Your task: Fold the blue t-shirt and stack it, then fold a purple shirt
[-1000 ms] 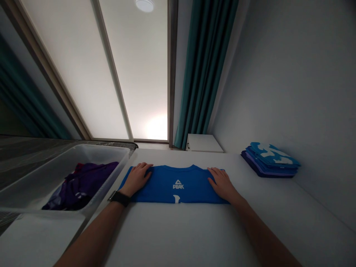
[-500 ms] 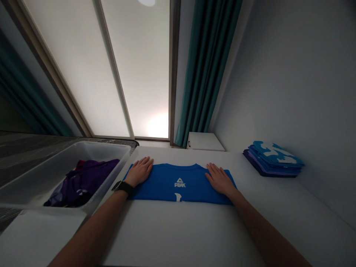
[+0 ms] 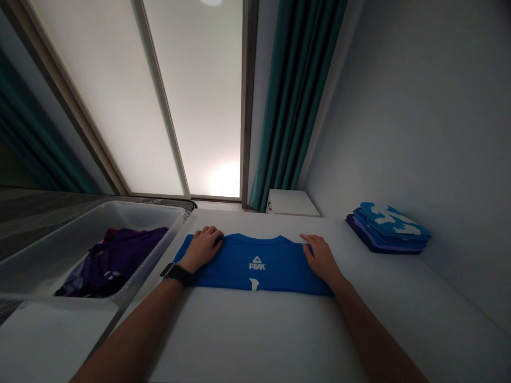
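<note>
A blue T-shirt with a white PEAK logo lies folded into a wide strip on the white table, neckline at the far side. My left hand, with a black watch on the wrist, rests on the shirt's left part; its fingers bend at the far edge and its thumb stands apart. On the right part lies my right hand, fingers apart, the index finger reaching past the far edge. Both hands are open, and their fingertips touch the cloth near that edge.
To the left stands a translucent plastic bin with purple clothing inside. A stack of folded shirts sits on the table at the right, near the wall. Beyond the table are a white cabinet and a teal curtain.
My hands no longer lie flat: the left fingers have bent and shifted slightly right along the far edge. My right hand's fingers have spread and moved to that edge. The shirt stays folded.
</note>
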The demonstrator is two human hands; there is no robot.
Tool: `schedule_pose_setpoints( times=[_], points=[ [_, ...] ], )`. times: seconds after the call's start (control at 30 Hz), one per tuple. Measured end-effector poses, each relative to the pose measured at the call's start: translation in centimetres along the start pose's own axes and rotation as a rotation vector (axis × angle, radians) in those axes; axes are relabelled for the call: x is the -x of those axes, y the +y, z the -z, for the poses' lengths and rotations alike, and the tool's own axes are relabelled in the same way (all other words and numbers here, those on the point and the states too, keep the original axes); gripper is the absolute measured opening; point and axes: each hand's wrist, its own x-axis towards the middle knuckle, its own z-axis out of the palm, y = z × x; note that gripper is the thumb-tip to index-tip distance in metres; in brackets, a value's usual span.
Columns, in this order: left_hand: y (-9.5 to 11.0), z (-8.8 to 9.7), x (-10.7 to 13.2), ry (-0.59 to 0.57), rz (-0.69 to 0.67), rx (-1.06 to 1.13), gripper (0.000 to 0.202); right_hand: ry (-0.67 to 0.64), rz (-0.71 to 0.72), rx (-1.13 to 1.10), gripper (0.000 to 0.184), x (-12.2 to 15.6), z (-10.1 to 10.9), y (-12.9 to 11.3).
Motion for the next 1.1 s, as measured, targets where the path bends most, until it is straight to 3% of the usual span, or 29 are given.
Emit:
schedule_pose_setpoints(
  times=[0.07, 0.2, 0.43, 0.77, 0.93, 1.1],
  points=[
    [0.1, 0.1, 0.1, 0.015, 0.002, 0.0, 0.018, 0.033, -0.01, -0.016, 0.043, 0.0, 0.3, 0.1],
    [-0.3, 0.3, 0.3, 0.037, 0.007, 0.027, 0.018, -0.054, -0.021, 0.038, 0.041, 0.3, 0.6, 0.9],
    [-2.1, 0.9, 0.6, -0.046, 0.02, 0.07, 0.024, -0.157, -0.096, 0.118, 0.041, 0.5, 1.0, 3.2],
    [-4.5, 1.5, 1.1, -0.07, 0.031, 0.189, 0.037, -0.145, -0.071, 0.109, 0.021, 0.5, 0.5, 1.6],
    [-4.4, 2.1, 1.4, -0.059, 0.025, 0.21, 0.04, -0.056, -0.086, -0.093, 0.021, 0.3, 1.3, 1.3],
    [-4.4, 2.8, 1.7, -0.102, 0.028, 0.19, 0.037, -0.108, -0.062, -0.333, 0.034, 0.3, 2.6, 0.7]
  ],
)
